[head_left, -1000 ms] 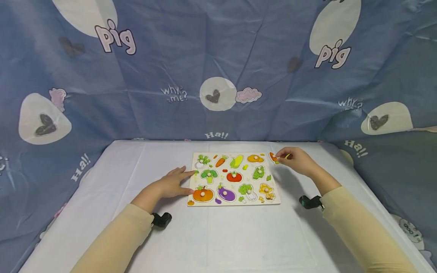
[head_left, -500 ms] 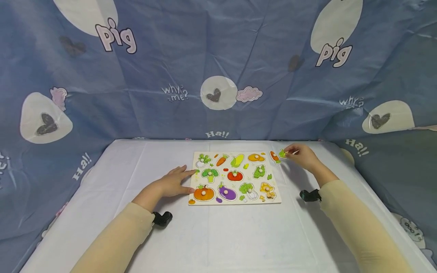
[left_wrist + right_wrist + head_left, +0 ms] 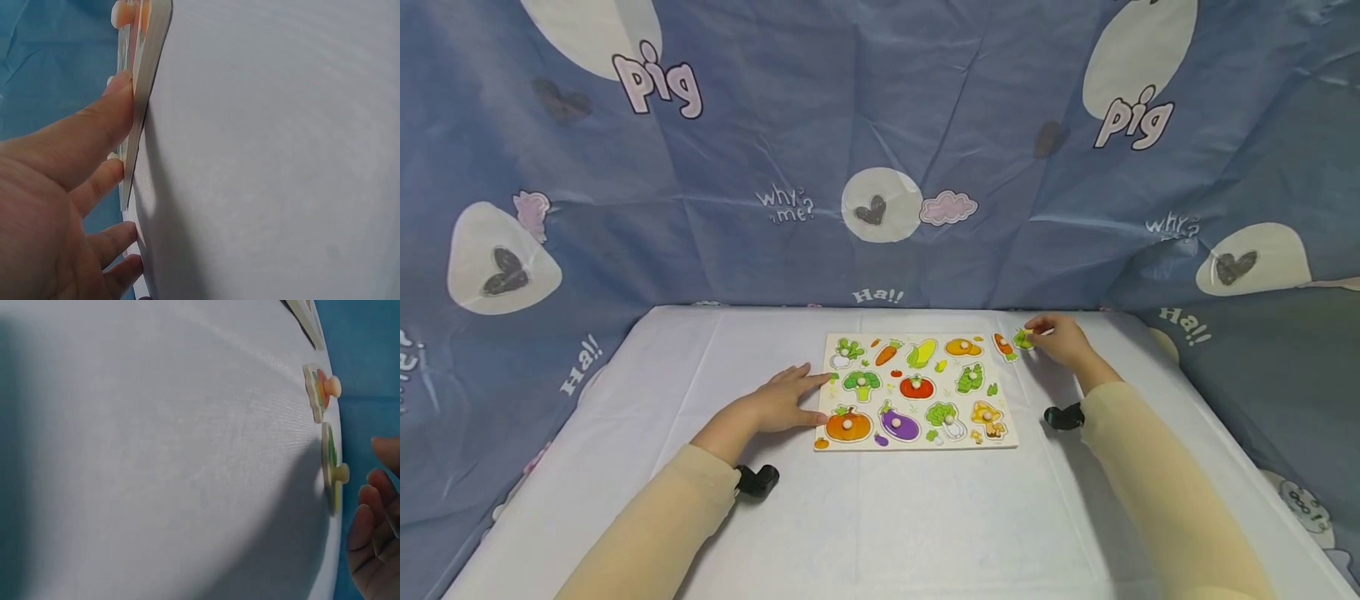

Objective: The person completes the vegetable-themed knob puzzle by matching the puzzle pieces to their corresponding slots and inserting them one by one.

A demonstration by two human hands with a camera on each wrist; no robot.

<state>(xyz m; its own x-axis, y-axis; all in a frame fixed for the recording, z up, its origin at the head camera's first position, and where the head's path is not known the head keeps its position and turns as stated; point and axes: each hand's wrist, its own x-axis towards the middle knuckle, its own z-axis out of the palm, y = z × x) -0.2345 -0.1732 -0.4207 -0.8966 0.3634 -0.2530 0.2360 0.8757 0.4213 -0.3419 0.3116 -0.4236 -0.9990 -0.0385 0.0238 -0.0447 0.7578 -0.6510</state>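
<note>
A wooden vegetable peg puzzle board (image 3: pixel 880 402) lies on the white table. My left hand (image 3: pixel 782 402) rests at its left edge, fingers spread; in the left wrist view, the thumb (image 3: pixel 119 112) touches the board's side. Just off the board's right edge lies a carrot piece (image 3: pixel 1003 347) with a knob. Beside it is a green and yellow piece (image 3: pixel 1022 339), apparently the corn, also knobbed (image 3: pixel 341 473). My right hand (image 3: pixel 1062 340) hovers next to this piece. In the right wrist view its loosely bent fingers (image 3: pixel 370 503) stand apart from the knob.
Knobbed pieces such as the tomato (image 3: pixel 916 387), pumpkin (image 3: pixel 848 425) and eggplant (image 3: pixel 901 427) sit in the board. The carrot (image 3: pixel 887 353) and corn (image 3: pixel 921 355) pictures on it show no knobs. A blue patterned cloth (image 3: pixel 880 267) hangs behind the table.
My right hand has moved right from the carrot piece and set the green and yellow piece down beside it, then let go. My left hand has stayed at the board's left edge.
</note>
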